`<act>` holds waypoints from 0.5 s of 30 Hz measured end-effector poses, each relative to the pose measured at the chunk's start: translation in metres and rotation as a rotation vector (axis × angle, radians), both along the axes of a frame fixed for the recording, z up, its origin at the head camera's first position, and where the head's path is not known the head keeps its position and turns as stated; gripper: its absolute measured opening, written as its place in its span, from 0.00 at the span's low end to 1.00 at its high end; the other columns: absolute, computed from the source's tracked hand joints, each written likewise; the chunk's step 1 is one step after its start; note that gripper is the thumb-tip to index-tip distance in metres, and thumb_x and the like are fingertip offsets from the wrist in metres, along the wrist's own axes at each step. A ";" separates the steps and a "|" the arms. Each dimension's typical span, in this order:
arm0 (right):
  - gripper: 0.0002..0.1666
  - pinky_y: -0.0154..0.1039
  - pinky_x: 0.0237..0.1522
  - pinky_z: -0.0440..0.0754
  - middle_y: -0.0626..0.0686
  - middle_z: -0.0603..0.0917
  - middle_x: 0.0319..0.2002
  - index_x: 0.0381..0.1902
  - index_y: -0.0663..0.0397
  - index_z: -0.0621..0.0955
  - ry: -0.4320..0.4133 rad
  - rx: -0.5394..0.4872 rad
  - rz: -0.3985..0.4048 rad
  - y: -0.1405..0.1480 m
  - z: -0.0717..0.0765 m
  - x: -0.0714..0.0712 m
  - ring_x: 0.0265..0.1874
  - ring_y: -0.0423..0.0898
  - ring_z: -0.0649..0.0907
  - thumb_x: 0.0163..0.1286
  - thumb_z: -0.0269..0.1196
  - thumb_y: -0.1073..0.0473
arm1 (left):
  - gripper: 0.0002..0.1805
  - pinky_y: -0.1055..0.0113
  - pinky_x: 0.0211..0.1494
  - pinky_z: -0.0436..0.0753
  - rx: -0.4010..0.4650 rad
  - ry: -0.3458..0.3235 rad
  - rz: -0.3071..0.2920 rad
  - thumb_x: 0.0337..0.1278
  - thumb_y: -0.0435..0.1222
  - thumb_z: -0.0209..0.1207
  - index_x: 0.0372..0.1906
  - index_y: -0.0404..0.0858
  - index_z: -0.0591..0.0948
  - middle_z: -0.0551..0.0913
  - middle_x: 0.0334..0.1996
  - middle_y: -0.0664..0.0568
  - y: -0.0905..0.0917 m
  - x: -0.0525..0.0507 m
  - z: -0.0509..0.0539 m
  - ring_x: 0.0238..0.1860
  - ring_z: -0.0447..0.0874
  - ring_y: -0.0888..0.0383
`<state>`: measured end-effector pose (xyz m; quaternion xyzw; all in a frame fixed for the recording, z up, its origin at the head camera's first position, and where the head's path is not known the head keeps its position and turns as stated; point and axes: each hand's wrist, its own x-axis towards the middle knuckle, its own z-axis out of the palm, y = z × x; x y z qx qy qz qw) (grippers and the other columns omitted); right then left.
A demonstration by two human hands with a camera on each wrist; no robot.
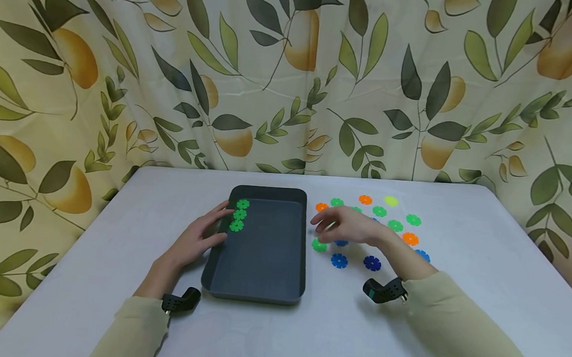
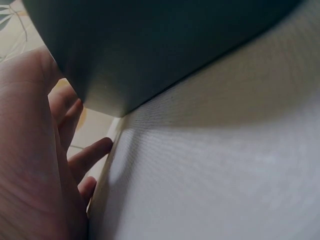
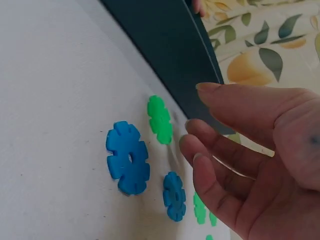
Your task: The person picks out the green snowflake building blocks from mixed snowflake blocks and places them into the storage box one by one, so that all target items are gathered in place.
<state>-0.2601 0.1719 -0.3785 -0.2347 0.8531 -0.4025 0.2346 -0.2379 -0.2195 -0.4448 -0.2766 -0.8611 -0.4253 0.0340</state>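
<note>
A dark grey rectangular tray (image 1: 265, 254) lies on the table, with three green notched, flower-shaped discs (image 1: 240, 214) in a column along its inner left side. My left hand (image 1: 196, 239) rests at the tray's left rim, fingers spread and relaxed; the left wrist view shows them beside the tray's outer wall (image 2: 150, 45). Just right of the tray, my right hand (image 1: 347, 225) hovers over scattered discs. Its thumb and loosely bent fingers stand apart with nothing between them in the right wrist view. Below it lie a blue disc (image 3: 128, 159) and a green disc (image 3: 160, 120).
More loose discs spread over the right side of the white table (image 1: 265, 337): green (image 1: 413, 220), orange (image 1: 410, 239), yellow (image 1: 391, 201) and dark blue (image 1: 372, 263). A patterned curtain (image 1: 292, 90) hangs behind the table's far edge.
</note>
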 end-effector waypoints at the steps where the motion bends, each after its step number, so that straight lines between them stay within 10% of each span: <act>1: 0.26 0.47 0.53 0.81 0.59 0.84 0.50 0.61 0.67 0.78 0.012 0.006 0.009 -0.001 -0.001 0.000 0.49 0.53 0.82 0.67 0.68 0.64 | 0.30 0.39 0.75 0.52 -0.001 -0.002 0.002 0.68 0.34 0.59 0.73 0.35 0.69 0.56 0.79 0.45 0.000 0.000 0.000 0.78 0.50 0.46; 15: 0.24 0.44 0.51 0.82 0.52 0.85 0.45 0.55 0.62 0.83 0.142 0.141 0.000 -0.010 -0.007 0.003 0.41 0.49 0.82 0.59 0.73 0.69 | 0.30 0.39 0.75 0.51 -0.011 -0.003 0.001 0.69 0.35 0.58 0.74 0.37 0.69 0.56 0.79 0.47 0.000 -0.002 -0.002 0.78 0.50 0.47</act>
